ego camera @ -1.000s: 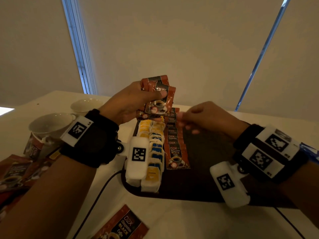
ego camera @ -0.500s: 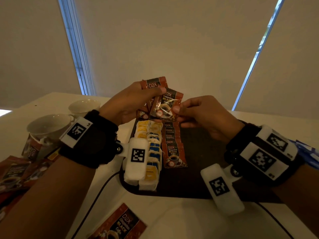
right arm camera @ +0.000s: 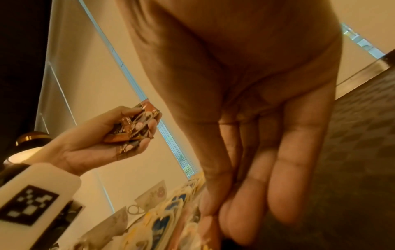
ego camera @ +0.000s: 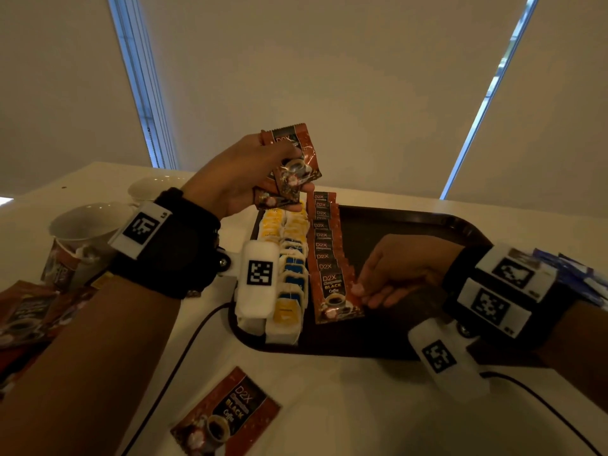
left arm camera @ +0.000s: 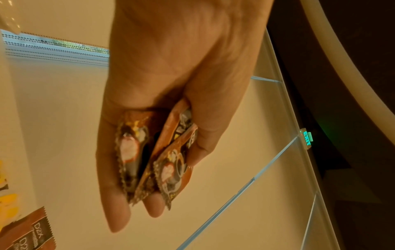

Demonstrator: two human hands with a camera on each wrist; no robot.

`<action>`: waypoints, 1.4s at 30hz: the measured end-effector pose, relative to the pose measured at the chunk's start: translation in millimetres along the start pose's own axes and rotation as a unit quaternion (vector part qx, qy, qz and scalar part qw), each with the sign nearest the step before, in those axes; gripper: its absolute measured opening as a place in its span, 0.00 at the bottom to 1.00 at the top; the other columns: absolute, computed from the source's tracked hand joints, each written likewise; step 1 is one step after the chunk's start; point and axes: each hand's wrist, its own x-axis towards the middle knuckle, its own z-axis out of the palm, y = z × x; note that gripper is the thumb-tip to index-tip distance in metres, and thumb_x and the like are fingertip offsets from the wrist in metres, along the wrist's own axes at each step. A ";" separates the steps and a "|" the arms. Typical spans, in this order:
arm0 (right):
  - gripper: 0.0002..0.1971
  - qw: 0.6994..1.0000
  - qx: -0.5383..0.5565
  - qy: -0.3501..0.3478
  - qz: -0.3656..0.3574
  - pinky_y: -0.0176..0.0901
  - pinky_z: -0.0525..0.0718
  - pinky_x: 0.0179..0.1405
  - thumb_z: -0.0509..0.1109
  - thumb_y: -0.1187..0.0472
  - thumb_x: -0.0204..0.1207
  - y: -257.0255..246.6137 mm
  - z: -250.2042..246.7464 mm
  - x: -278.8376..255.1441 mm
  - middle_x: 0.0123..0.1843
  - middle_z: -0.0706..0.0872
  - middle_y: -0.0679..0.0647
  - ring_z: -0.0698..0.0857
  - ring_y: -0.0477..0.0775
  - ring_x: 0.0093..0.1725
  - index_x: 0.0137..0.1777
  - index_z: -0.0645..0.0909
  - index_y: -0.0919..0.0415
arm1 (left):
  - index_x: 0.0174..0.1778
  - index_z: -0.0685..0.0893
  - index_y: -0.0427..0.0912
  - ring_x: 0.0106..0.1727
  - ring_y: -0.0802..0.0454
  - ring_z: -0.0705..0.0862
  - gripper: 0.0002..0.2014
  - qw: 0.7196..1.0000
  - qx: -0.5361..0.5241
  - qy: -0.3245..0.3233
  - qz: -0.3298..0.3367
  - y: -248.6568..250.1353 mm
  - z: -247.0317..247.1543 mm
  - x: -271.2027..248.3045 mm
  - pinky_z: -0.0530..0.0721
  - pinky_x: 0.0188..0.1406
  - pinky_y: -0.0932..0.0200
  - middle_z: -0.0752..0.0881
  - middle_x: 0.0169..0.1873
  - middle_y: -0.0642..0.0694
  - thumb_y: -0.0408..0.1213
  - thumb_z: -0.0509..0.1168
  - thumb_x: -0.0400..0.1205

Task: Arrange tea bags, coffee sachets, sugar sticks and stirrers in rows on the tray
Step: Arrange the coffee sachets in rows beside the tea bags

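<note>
A dark brown tray [ego camera: 427, 218] lies on the white table. Along its left side run rows of yellow and blue tea bags [ego camera: 291, 258], and beside them a row of overlapping brown coffee sachets [ego camera: 324, 238]. My right hand [ego camera: 365, 294] is low over the tray and pinches the right edge of the nearest sachet [ego camera: 334, 292], which lies flat at the front of that row. Raised above the tray's far left corner, my left hand [ego camera: 263, 172] grips a bunch of coffee sachets [ego camera: 292, 166]. The left wrist view shows these sachets [left arm camera: 162, 160] fanned between thumb and fingers.
Two white cups [ego camera: 88, 222] [ego camera: 154, 189] stand left of the tray. Loose coffee sachets lie at the left edge [ego camera: 23, 311] and on the near table [ego camera: 227, 419]. Blue packets [ego camera: 579, 274] sit behind my right wrist. Black cables [ego camera: 184, 357] cross the table.
My right hand took one sachet from the bunch in my left hand and carried it down to the near end of the coffee row. The left hand stayed raised.
</note>
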 end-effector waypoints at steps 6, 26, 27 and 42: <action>0.03 1.000 -0.027 -0.006 0.015 0.33 0.84 0.31 0.73 0.63 0.73 -3.3 4.8 9.0 0.34 0.88 0.52 0.86 0.44 0.31 0.44 0.83 0.62 | 0.55 0.80 0.37 0.44 0.44 0.91 0.07 1.000 -0.002 -0.007 0.002 1.0 -1.9 -0.8 0.91 0.38 0.46 0.91 0.40 0.37 0.35 0.60 0.85; 0.09 0.994 -0.109 0.011 0.014 0.34 0.85 0.29 0.74 0.56 0.72 -8.7 -5.2 15.3 0.32 0.88 0.53 0.87 0.44 0.28 0.42 0.81 0.63 | 0.54 0.80 0.37 0.47 0.43 0.91 0.07 1.000 0.013 -0.024 -0.004 -2.3 -2.5 1.7 0.90 0.42 0.45 0.91 0.43 0.37 0.34 0.60 0.85; 0.10 0.993 -0.113 0.010 0.012 0.33 0.84 0.30 0.74 0.56 0.72 -8.9 -6.5 14.3 0.33 0.88 0.53 0.86 0.45 0.29 0.42 0.81 0.62 | 0.53 0.80 0.37 0.47 0.43 0.91 0.06 1.000 0.012 -0.024 -0.005 -2.6 -2.6 2.2 0.90 0.43 0.44 0.91 0.42 0.37 0.34 0.60 0.85; 0.13 0.944 0.144 0.156 -0.254 0.36 0.88 0.37 0.71 0.53 0.74 -36.8 -23.5 -14.2 0.48 0.89 0.56 0.89 0.49 0.47 0.51 0.84 0.62 | 0.52 0.84 0.46 0.39 0.50 0.91 0.06 0.994 0.086 -0.060 0.015 -7.7 -3.0 3.3 0.90 0.37 0.57 0.91 0.40 0.45 0.35 0.67 0.80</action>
